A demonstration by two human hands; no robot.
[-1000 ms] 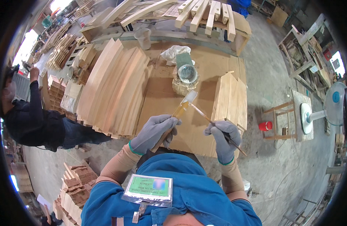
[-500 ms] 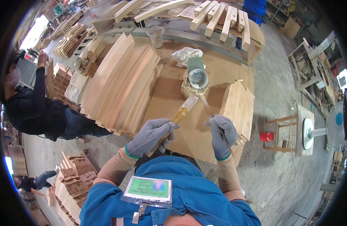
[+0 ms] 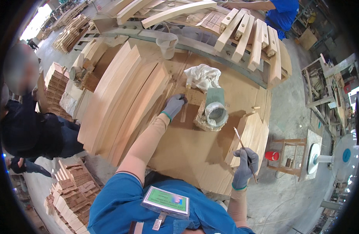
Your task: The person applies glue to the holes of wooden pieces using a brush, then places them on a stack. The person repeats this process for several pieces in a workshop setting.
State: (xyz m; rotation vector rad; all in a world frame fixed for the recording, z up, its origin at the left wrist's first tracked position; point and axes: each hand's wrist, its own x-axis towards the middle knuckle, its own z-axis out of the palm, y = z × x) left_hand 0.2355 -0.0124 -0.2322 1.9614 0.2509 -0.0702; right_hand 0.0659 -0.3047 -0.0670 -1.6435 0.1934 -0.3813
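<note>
My left hand (image 3: 175, 106), in a grey glove, reaches forward over the cardboard beside the stacked wood. Its curled fingers meet a flat brush (image 3: 184, 114) with a wooden handle, lying close to the board; part of the grip is hidden. My right hand (image 3: 245, 163), also gloved, is closed round a thin brush (image 3: 238, 136) whose pale tip points up and away from me. Between the hands, further off, a round pot (image 3: 216, 114) with a whitish crust sits on a crusted block. A crumpled white cloth (image 3: 203, 76) lies behind it.
Curved wooden pieces (image 3: 116, 103) are stacked at the left, and more wood (image 3: 247, 136) lies at the right on the cardboard (image 3: 175, 158). A plastic cup (image 3: 167, 46) stands behind. A person (image 3: 35, 124) stands at left; a fan (image 3: 345, 155) is at right.
My left hand has moved forward with the flat brush, away from the pot's front. My right hand has drawn back to the right, the thin brush now tilted upward. The view has shifted.
</note>
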